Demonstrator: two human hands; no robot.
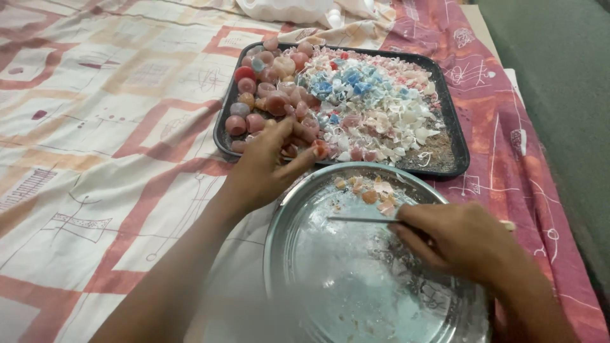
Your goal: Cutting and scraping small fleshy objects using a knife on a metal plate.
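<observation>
Orange shell piece pinched in left hand; right hand grips thin blade.

A surface is covered by a patterned cloth in cream with red and orange angular bands; along the right, the cloth is seen in a deeper red with white line drawings. 2 vessels are set directly on it. A black rectangular tray is placed far and right of centre, heaped with small round pink and red pieces and white and blue fragments. A round metal plate is placed near, just touching the tray's near edge. A white bundle is seen at the far edge.
</observation>
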